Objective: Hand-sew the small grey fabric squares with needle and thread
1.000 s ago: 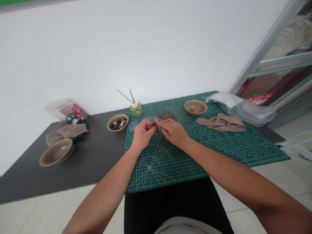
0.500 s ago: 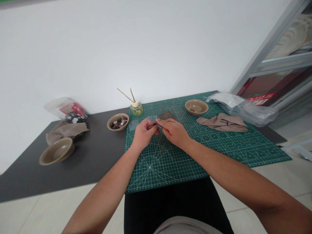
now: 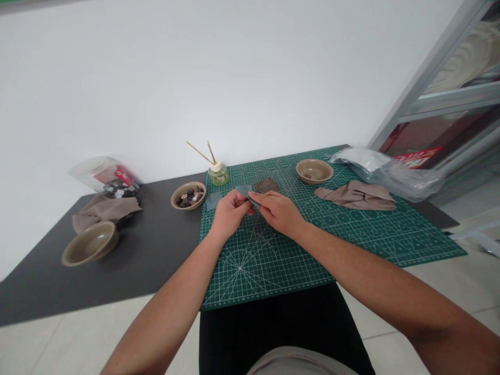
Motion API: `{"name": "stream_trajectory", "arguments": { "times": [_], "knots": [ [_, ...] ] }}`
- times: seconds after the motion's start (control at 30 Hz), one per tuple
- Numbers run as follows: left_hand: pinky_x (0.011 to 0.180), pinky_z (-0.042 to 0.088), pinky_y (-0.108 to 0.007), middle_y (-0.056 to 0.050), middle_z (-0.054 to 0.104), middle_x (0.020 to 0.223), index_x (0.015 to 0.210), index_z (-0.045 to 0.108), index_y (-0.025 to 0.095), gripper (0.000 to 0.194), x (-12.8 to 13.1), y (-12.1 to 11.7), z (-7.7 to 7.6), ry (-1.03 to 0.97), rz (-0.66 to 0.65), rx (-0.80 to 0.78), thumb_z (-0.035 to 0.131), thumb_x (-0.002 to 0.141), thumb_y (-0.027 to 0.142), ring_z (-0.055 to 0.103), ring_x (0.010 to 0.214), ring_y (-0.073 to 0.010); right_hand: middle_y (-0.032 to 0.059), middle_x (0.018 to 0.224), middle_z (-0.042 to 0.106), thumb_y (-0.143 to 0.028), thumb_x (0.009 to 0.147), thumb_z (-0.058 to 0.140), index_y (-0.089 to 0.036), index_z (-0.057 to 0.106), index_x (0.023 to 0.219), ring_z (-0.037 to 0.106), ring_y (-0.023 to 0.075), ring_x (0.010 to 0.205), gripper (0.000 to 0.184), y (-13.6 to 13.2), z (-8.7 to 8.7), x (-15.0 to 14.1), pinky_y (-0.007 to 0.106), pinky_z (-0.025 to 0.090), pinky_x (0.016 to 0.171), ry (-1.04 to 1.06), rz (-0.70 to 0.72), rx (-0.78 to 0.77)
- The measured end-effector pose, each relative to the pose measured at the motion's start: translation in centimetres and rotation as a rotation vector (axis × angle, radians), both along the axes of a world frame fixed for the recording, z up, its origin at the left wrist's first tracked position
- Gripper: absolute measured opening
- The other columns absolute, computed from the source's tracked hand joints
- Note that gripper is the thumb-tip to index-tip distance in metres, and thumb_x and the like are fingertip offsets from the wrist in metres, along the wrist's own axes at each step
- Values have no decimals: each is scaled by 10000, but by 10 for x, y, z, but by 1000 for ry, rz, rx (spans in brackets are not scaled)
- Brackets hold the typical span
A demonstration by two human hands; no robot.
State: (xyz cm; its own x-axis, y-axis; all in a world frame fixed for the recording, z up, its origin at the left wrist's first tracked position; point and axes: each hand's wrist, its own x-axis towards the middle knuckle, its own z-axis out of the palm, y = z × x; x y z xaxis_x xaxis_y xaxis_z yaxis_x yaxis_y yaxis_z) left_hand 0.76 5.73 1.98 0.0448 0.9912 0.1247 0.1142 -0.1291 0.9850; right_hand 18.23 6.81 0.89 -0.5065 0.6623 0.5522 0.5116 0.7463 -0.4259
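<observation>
Over the green cutting mat (image 3: 250, 284), my left hand (image 3: 228, 212) and my right hand (image 3: 283, 212) meet fingertip to fingertip. Both pinch a small blue-grey piece (image 3: 253, 202) that looks like folded sandpaper; whether something sits inside it is hidden by the fingers. Just beyond my hands lie a flat grey square (image 3: 242, 189) and a brown square (image 3: 267, 185), which look like sandpaper sheets. Another grey square (image 3: 213, 201) is left of my left hand. A bowl of dark and pale stones (image 3: 189, 196) stands further left.
A glass jar with two sticks (image 3: 218, 174) stands by the wall. To the right are a bowl (image 3: 314, 172), a brown cloth (image 3: 357, 196) and a plastic bag (image 3: 394, 172). At left are another bowl (image 3: 91, 242), a cloth (image 3: 105, 209) and a clear tub (image 3: 96, 172).
My fingers have shifted very slightly around the grey piece. Both hands stay in the same place, and the view has barely moved.
</observation>
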Motion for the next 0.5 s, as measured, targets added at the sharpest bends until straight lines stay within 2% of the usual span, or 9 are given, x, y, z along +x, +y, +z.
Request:
{"name": "stream_trajectory", "arguments": {
  "times": [0.23, 0.37, 0.5],
  "knots": [
    [606, 535, -293, 29, 673, 601, 769, 496, 203, 244, 2, -1, 0, -77, -19, 41, 716, 742, 306, 667, 572, -159, 52, 939, 736, -145, 911, 495, -221, 584, 1360, 657, 182, 864, 463, -2, 5, 4, 313, 506, 824, -87, -149, -151],
    [621, 535, -294, 24, 667, 610, 764, 499, 202, 248, 1, -1, 0, -99, 10, 74, 721, 744, 311, 661, 585, -151, 64, 1003, 756, -164, 907, 500, -216, 639, 1302, 684, 203, 888, 422, 0, 6, 5, 332, 523, 829, -97, -178, -176],
    [610, 517, -265, 37, 640, 631, 765, 527, 195, 246, 0, 1, -1, -95, 42, 90, 748, 704, 284, 623, 577, -120, 36, 1090, 752, -174, 898, 502, -243, 653, 1280, 704, 199, 930, 416, 1, 5, 5, 336, 544, 853, 32, -193, -193]
  ]
}}
